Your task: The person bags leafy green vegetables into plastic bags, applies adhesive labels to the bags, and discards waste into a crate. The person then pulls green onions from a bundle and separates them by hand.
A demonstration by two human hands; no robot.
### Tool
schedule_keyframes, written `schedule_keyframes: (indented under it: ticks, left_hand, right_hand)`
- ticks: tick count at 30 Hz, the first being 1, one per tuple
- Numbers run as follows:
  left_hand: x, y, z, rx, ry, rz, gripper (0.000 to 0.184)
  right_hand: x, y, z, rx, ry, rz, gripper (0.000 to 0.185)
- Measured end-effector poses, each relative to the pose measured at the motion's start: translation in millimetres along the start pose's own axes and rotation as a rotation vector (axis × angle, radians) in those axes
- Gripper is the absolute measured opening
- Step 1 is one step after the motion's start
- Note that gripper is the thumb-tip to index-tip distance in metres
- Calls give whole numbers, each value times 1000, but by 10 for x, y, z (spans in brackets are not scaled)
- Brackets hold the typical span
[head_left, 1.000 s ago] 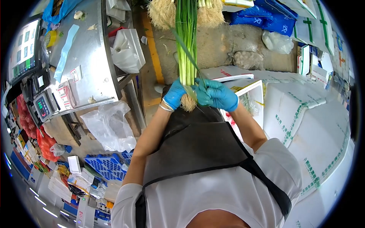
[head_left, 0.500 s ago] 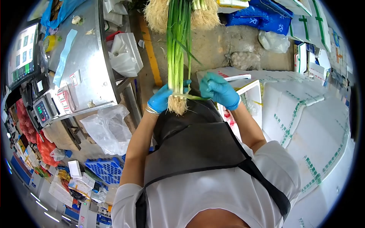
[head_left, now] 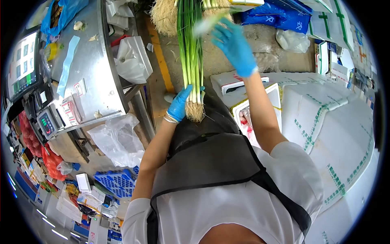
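Note:
My left hand (head_left: pixel 178 105), in a blue glove, is wrapped round the white stalks of a bunch of green onions (head_left: pixel 191 67) just above the roots. The bunch points away from me; its roots (head_left: pixel 195 112) hang over my dark apron (head_left: pixel 205 158). My right hand (head_left: pixel 235 46), also gloved in blue, is up and forward to the right of the leaves, fingers spread. By its fingertips is a motion-blurred, pale green-white strip (head_left: pixel 209 24), seemingly a peeled onion leaf; whether it still touches them I cannot tell.
More rooted onion bunches (head_left: pixel 164 18) lie ahead. A metal table (head_left: pixel 97 61) with a scale (head_left: pixel 46 122) stands at the left. White-covered boxes (head_left: pixel 321 118) and an open foam box (head_left: pixel 271 97) are at the right. A plastic bag (head_left: pixel 118 138) hangs below the table.
My right hand has swung forward from beside the roots towards the leaves, and the fingers have opened from a pinch. A pale strip moved away with it. My left hand keeps hold of the green onions.

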State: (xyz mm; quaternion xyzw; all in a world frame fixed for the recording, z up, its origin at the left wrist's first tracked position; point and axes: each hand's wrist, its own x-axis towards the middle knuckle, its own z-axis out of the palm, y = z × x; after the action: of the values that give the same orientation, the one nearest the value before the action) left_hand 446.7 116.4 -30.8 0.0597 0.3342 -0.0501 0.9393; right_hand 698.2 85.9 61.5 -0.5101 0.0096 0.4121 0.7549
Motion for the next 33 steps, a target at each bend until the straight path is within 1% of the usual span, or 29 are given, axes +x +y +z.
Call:
schedule_keyframes:
  ticks: [2,4,5,7,8,10,13,15,17,18,19,21,24,27,28,31,33]
  left_hand:
    - [12,-19,32,35,6,2,47]
    - [45,-61,56,128,57,51,45]
    - [48,-89,64,175,84,73,44]
    - [41,-105,88,215,80,119,43]
    - [25,-98,96,234,79,145,42]
    - [-27,-67,149,210,87,127,42]
    - [-20,-56,182,175,75,112,41]
    - [-19,-60,195,156,77,113,40]
    - [-14,-71,224,136,92,126,40]
    - [-18,-70,232,129,107,117,38]
    - [-21,-66,252,127,108,120,38]
    - [-42,-54,284,123,118,127,38]
    - [-33,-68,277,107,114,128,38]
    - [-34,-83,271,107,100,119,39]
    - [-34,-73,252,113,93,119,40]
    - [-42,-109,153,89,112,172,32]
    - [-36,-69,107,123,112,125,33]
  right_hand:
    - [324,299,-213,-631,-45,159,47]
    - [599,741,-273,-1173,-145,114,51]
    - [658,908,-279,-1328,-55,-3,45]
    - [706,899,-243,-1091,-131,212,36]
    - [684,873,-257,-895,-143,254,31]
    - [522,746,-331,-508,-158,330,23]
    - [347,666,-410,-421,-5,312,18]
    - [269,723,-429,-355,70,250,15]
    - [156,739,-326,-214,165,180,12]
    - [114,754,-275,-91,209,170,10]
    - [89,771,-260,-82,233,152,8]
    - [3,809,-249,-211,224,-5,8]
    - [-66,960,-328,-461,144,-231,10]
    - [-247,905,-250,-402,55,27,11]
    - [-308,864,-266,-466,-66,96,12]
    - [-699,529,-245,-330,-382,417,13]
    - [-811,413,-412,-126,-552,389,14]
